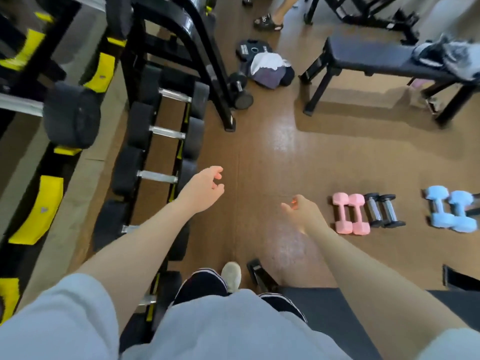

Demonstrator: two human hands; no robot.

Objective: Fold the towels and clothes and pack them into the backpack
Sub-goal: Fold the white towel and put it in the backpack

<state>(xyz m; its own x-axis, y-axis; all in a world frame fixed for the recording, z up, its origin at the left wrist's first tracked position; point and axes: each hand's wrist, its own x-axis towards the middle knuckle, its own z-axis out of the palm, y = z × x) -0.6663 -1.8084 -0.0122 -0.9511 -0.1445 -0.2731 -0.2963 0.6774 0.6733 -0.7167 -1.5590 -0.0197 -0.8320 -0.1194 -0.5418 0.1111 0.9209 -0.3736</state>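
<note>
Over the floor, both hands [205, 187] [301, 210] hang loosely curled, empty (clothes [267, 70] blurred).

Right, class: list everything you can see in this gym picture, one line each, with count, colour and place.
Pink dumbbells: two, floor right of the right hand.
Chrome dumbbells: two, black ends, beside the pink pair.
Blue dumbbells: two, far right floor.
Dumbbell rack: one, black with yellow trim, left.
Bench: one, black, top right; grey clothes lie on it.
Bag with white towel: one, purple-grey, floor at top centre.
Sandalled foot: another person's, top.
Left hand: fingers loosely curled, holding nothing.
Right hand: loosely curled, holding nothing.
</note>
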